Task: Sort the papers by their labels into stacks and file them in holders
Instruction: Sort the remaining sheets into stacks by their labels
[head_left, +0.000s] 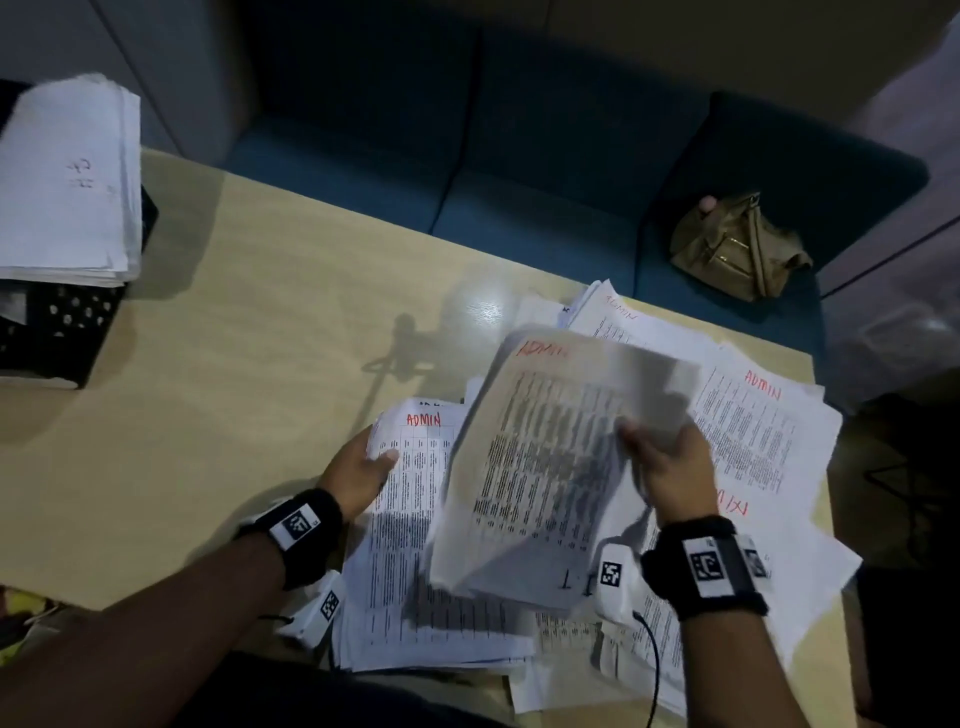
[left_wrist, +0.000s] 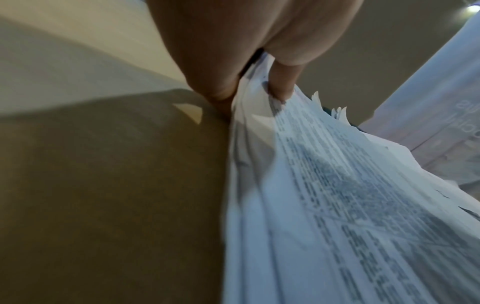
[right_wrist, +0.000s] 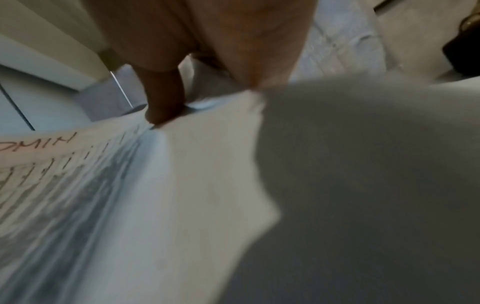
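My left hand (head_left: 363, 462) grips the left edge of a thick stack of printed papers (head_left: 415, 545) labelled ADMIN in red, thumb on top; in the left wrist view the fingers (left_wrist: 281, 82) pinch the stack's edge (left_wrist: 337, 205). My right hand (head_left: 665, 462) holds a blurred ADMIN sheet (head_left: 545, 457) lifted above the stack, thumb on its face. In the right wrist view the thumb (right_wrist: 163, 102) presses that sheet (right_wrist: 130, 185). More ADMIN papers (head_left: 753, 415) lie spread at the right of the table.
A black mesh holder (head_left: 67, 332) at the table's far left carries a white paper stack (head_left: 67, 182). The wooden table (head_left: 234, 338) is bare in the middle. Behind it stands a blue sofa (head_left: 519, 156) with an olive bag (head_left: 737, 244).
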